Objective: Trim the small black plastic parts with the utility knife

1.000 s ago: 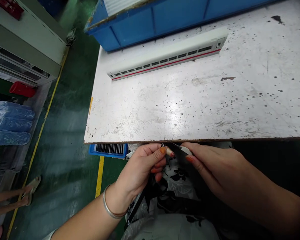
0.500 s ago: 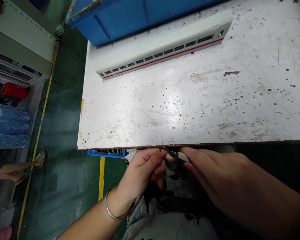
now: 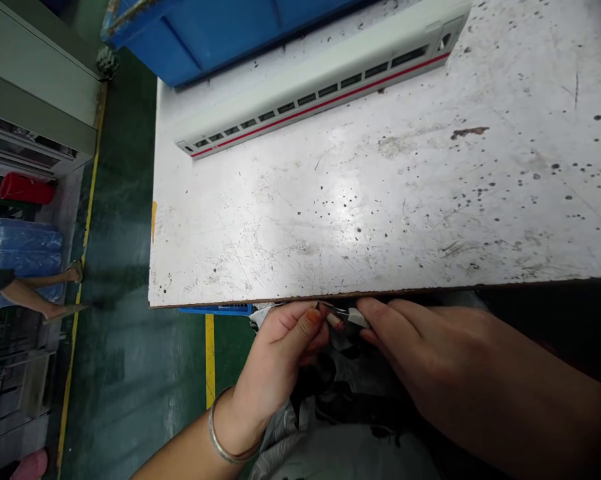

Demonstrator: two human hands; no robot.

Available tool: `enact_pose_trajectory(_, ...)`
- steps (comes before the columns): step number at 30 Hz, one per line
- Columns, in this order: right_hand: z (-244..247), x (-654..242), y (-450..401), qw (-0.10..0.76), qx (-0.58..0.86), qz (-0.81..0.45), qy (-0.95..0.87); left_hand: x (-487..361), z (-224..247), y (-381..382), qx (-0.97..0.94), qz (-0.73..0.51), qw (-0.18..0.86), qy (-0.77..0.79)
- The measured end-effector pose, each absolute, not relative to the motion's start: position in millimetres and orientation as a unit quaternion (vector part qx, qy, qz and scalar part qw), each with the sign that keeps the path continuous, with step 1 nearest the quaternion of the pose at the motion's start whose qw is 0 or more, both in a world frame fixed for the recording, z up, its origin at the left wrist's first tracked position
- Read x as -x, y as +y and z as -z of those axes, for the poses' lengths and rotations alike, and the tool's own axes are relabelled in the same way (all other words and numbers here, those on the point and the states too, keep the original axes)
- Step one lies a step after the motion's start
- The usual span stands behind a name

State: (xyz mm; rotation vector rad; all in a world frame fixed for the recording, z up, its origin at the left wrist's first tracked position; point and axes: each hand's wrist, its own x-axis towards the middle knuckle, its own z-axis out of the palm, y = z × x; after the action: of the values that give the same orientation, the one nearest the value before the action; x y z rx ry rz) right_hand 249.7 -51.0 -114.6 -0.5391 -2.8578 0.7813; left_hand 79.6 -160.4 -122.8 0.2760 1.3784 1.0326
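Note:
My left hand, with a bangle at the wrist, is closed just below the table's front edge. Thumb and forefinger pinch a small dark piece, too hidden to name. From the right, my right hand grips a small knife-like tool with a pale handle. Its thin metal tip reaches to the left fingertips, beside a finger with a pale wrapping. On the white, scratched table lies a model train car shell, white with dark windows and a red stripe. Neither hand touches the shell.
A large blue bin stands on the table behind the shell. Part of another blue tray shows below the table's edge. On the left are a green floor with yellow lines, a red bucket, blue wrapped bundles and a walking person's legs.
The view has shifted slightly, so table and shell sit a little further left. The tool's tip has shifted slightly at my left fingertips. The person's legs at left have moved in stride.

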Motion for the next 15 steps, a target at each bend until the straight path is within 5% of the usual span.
enact_pose_trajectory(15,114.8,-251.6,-49.2,0.093,0.141,-0.252,-0.953,-85.2,126.4,-161.5,-0.123,-0.491,0.624,0.596)
